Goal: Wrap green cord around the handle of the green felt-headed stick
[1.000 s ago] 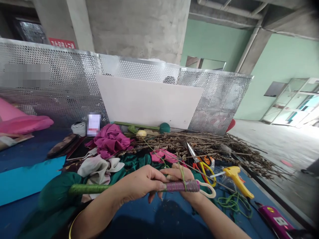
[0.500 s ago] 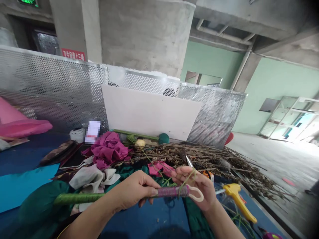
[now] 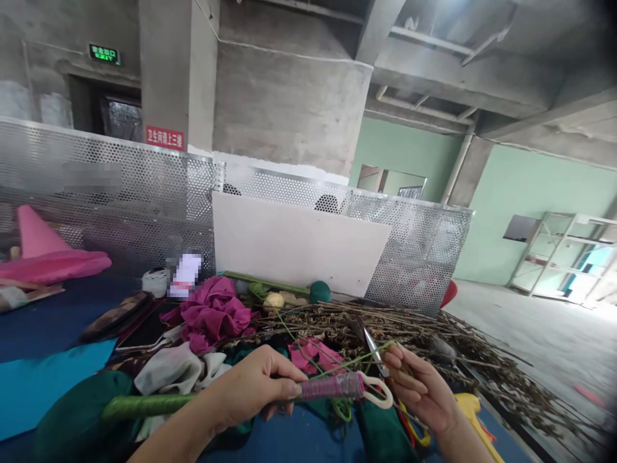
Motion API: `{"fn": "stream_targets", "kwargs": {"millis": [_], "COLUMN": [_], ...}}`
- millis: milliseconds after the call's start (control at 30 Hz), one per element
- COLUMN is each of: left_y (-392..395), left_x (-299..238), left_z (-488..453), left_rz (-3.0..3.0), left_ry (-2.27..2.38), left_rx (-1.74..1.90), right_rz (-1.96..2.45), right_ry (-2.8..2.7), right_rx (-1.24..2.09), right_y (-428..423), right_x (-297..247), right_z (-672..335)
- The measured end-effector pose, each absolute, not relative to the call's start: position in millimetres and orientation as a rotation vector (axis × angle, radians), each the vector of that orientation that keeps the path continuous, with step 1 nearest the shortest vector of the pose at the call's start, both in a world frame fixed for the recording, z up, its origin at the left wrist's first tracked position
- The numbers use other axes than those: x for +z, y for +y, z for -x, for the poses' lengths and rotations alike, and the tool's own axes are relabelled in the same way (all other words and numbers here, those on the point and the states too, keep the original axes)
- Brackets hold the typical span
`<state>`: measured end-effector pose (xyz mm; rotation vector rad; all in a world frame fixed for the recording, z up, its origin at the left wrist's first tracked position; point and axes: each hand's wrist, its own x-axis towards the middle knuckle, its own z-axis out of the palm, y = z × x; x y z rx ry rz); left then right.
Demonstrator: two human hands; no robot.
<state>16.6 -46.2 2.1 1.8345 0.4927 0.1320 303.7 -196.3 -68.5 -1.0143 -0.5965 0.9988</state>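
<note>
My left hand (image 3: 263, 382) is closed around a long stick, thumb on top. The stick's shaft (image 3: 154, 405) is wrapped in green and runs left to a round dark green cloth bundle (image 3: 80, 415). Its right end carries a pinkish-purple thread binding (image 3: 332, 386) and a cream cord loop (image 3: 385, 400). My right hand (image 3: 424, 389) is just right of the loop, fingertips pinched on a green yarn (image 3: 359, 363). That yarn stretches leftward above the binding. Scissors (image 3: 375, 352) lie behind the fingers, blades showing; part of their handle is hidden.
Dried plant stalks (image 3: 486, 347) spread along the table's back and right. A yellow glue gun (image 3: 470, 408) lies beside my right wrist. Magenta cloth (image 3: 216, 315), pink fabric (image 3: 315, 355) and a teal ball (image 3: 320, 292) lie behind my hands. A white board (image 3: 299, 241) leans on a perforated metal partition.
My right hand has moved right, away from the binding, drawing the green yarn out straighter. My left hand keeps its grip on the stick. The view has tilted upward.
</note>
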Motion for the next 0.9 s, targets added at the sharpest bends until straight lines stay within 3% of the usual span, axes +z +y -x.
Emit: {"fn": "stream_targets", "kwargs": {"millis": [100, 233, 400, 600, 700, 900], "left_y": [-47, -47, -52, -57, -59, -62], "left_x": [7, 14, 15, 13, 17, 11], "left_z": [-13, -10, -9, -9, -8, -18], "left_rz": [-1.826, -1.819, -1.792, -1.810, -1.812, -1.870], "left_ry": [0.483, 0.433, 0.430, 0.382, 0.387, 0.374], "left_rx": [0.143, 0.130, 0.107, 0.109, 0.094, 0.024], "right_rz": [1.172, 1.402, 1.543, 1.413, 1.386, 1.377], "right_ry": [-0.479, -0.354, -0.566, -1.444, -1.386, -1.165], "right_rx": [0.830, 0.364, -0.010, 0.655, 0.892, 0.994], "right_y": [-193, -199, -206, -193, -185, -185], "right_x": [-78, -82, -58, -46, -48, -51], "right_z": [-313, -328, -311, -219, -195, -228]}}
